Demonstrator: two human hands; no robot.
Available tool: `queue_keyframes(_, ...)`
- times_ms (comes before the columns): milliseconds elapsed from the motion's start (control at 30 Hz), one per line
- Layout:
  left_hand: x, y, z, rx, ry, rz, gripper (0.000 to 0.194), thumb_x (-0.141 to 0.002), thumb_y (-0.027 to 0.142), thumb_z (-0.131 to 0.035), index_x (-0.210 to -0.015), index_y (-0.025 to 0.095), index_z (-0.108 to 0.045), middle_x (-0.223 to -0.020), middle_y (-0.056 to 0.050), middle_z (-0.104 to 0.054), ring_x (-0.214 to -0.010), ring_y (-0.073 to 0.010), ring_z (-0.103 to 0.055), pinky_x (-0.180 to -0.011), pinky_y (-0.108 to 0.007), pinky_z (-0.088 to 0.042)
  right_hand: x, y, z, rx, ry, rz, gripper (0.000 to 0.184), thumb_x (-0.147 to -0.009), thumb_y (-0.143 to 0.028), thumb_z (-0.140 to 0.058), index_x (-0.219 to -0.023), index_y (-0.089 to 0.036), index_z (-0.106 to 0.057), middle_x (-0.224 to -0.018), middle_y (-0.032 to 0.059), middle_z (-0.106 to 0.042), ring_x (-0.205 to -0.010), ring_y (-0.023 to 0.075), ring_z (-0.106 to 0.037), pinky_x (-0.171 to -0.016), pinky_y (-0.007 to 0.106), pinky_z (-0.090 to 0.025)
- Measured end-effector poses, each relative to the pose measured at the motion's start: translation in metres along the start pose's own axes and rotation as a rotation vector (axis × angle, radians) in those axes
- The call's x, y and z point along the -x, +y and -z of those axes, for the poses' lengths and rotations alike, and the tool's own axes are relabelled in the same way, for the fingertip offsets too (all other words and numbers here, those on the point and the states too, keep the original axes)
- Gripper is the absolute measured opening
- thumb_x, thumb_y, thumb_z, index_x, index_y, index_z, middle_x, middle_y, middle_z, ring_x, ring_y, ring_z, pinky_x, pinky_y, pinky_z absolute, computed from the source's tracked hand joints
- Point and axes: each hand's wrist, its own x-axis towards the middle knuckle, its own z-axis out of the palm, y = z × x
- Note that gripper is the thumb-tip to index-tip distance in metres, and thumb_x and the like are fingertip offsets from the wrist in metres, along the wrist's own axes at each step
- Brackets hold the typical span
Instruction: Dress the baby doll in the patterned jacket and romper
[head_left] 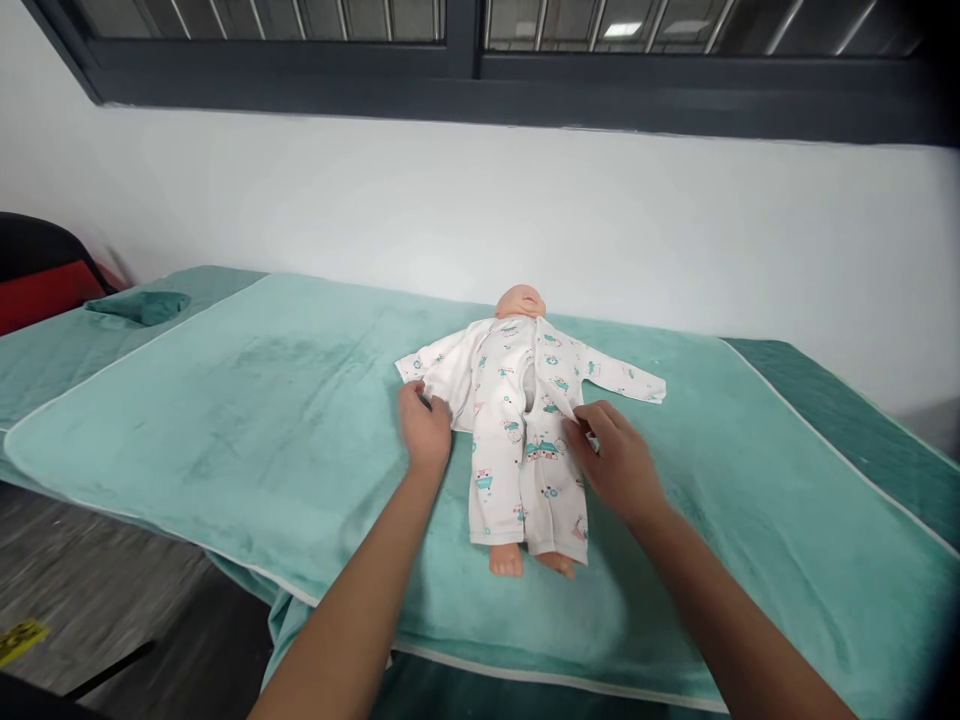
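A baby doll (520,300) lies on its back, its head toward the wall and its bare feet toward me. It wears a white printed baby shirt (559,365) with the front parted and the sleeves spread to both sides, and matching white trousers (496,470). At the left flap of the shirt, just below the sleeve, my left hand (426,430) has its thumb and fingers closed on the cloth edge. My right hand (615,460) pinches the lower right edge of the shirt beside the trousers. Its fingertips are partly hidden.
A light green plush cover (225,430) with pale piping spreads over the table under the doll. A crumpled darker green cloth (142,307) lies at the far left, near a red and black chair (45,270). A white wall (337,200) and a dark-framed window stand behind.
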Motion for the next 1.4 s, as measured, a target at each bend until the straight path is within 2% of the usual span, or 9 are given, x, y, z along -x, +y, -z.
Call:
queue_keyframes(167,0.001,0.005,0.0,-0.063,0.006,0.004,0.031,-0.083,0.024,-0.055,-0.113,0.018,-0.052,-0.115,-0.014,-0.061,-0.116,-0.0302,-0.057,-0.102,-0.049,-0.044,-0.008,-0.002,0.014,-0.24,-0.15,0.021,0.03,-0.1,-0.039,-0.048,-0.075,-0.023,-0.053,-0.075,-0.0003,-0.056,-0.067,0.0159,-0.051,-0.063,0.03,-0.039)
queue_keyframes(267,0.003,0.009,0.001,-0.142,-0.012,-0.02,0.031,-0.083,0.022,-0.054,-0.114,0.016,-0.054,-0.113,-0.015,-0.062,-0.116,-0.0332,-0.057,-0.101,-0.052,-0.043,-0.028,0.002,0.013,-0.393,-0.02,-0.145,0.037,-0.098,-0.044,-0.05,-0.069,-0.022,-0.059,-0.072,-0.0004,-0.061,-0.071,0.0166,-0.056,-0.068,0.03,-0.042)
queue_keyframes(400,0.004,0.016,0.001,-0.28,-0.05,-0.022,0.038,-0.086,0.024,-0.053,-0.122,0.014,-0.053,-0.122,-0.018,-0.06,-0.122,-0.0342,-0.053,-0.103,-0.051,-0.042,-0.084,0.009,-0.011,-0.492,0.185,-0.364,0.028,-0.093,-0.044,-0.054,-0.093,-0.022,-0.072,-0.105,0.0039,-0.073,-0.101,0.0238,-0.064,-0.09,0.036,-0.047)
queue_keyframes(567,-0.005,0.025,-0.003,-0.382,-0.084,0.124,0.05,-0.087,0.033,-0.056,-0.132,0.014,-0.051,-0.129,-0.017,-0.06,-0.126,-0.0339,-0.053,-0.105,-0.049,-0.039,-0.144,0.011,-0.05,-0.46,0.037,-0.398,0.052,-0.091,-0.046,-0.052,-0.13,-0.014,-0.063,-0.139,0.0153,-0.061,-0.129,0.0318,-0.054,-0.112,0.047,-0.037)
queue_keyframes(900,-0.023,0.032,-0.001,0.099,-0.093,0.292,0.032,-0.081,0.031,-0.06,-0.112,0.022,-0.064,-0.08,0.001,-0.053,-0.075,-0.0171,-0.054,-0.072,-0.029,-0.045,-0.132,0.013,-0.054,-0.574,-0.039,-0.36,0.06,-0.088,-0.049,-0.057,-0.143,-0.024,-0.055,-0.156,0.0076,-0.045,-0.145,0.0318,-0.039,-0.121,0.053,-0.027)
queue_keyframes(1067,-0.008,0.095,0.012,0.36,-0.16,-0.154,0.025,-0.083,0.012,-0.051,-0.102,0.024,-0.062,-0.086,0.0,-0.055,-0.078,-0.0136,-0.052,-0.074,-0.026,-0.043,-0.133,0.015,-0.054,-0.639,-0.035,-0.383,0.057,-0.088,-0.048,-0.058,-0.141,-0.025,-0.056,-0.156,0.0059,-0.044,-0.146,0.0287,-0.037,-0.122,0.049,-0.027)
queue_keyframes(1200,0.01,0.126,0.022,0.212,-0.776,-0.613,0.038,-0.077,0.0,-0.042,-0.095,0.022,-0.068,-0.093,-0.003,-0.065,-0.089,-0.0159,-0.059,-0.078,-0.029,-0.045,-0.132,0.019,-0.054,-0.698,0.002,-0.425,0.052,-0.088,-0.047,-0.059,-0.134,-0.024,-0.061,-0.15,0.0063,-0.053,-0.14,0.0276,-0.045,-0.118,0.046,-0.034)
queue_keyframes(1300,0.008,0.127,0.024,0.379,-1.105,-0.391,0.03,-0.081,0.005,-0.046,-0.093,0.02,-0.068,-0.094,-0.003,-0.068,-0.084,-0.0148,-0.062,-0.075,-0.028,-0.049,-0.132,0.022,-0.056,-0.73,0.051,-0.423,0.045,-0.088,-0.045,-0.059,-0.127,-0.024,-0.065,-0.142,0.0058,-0.059,-0.134,0.026,-0.051,-0.115,0.043,-0.036)
queue_keyframes(1400,-0.016,0.122,0.014,0.538,-0.772,-0.079,0.017,-0.084,0.015,-0.053,-0.09,0.019,-0.068,-0.089,-0.002,-0.066,-0.075,-0.0128,-0.06,-0.069,-0.026,-0.049,-0.134,0.023,-0.058,-0.745,0.134,-0.457,0.039,-0.087,-0.042,-0.058,-0.12,-0.023,-0.066,-0.13,0.0071,-0.066,-0.121,0.0246,-0.059,-0.105,0.04,-0.043)
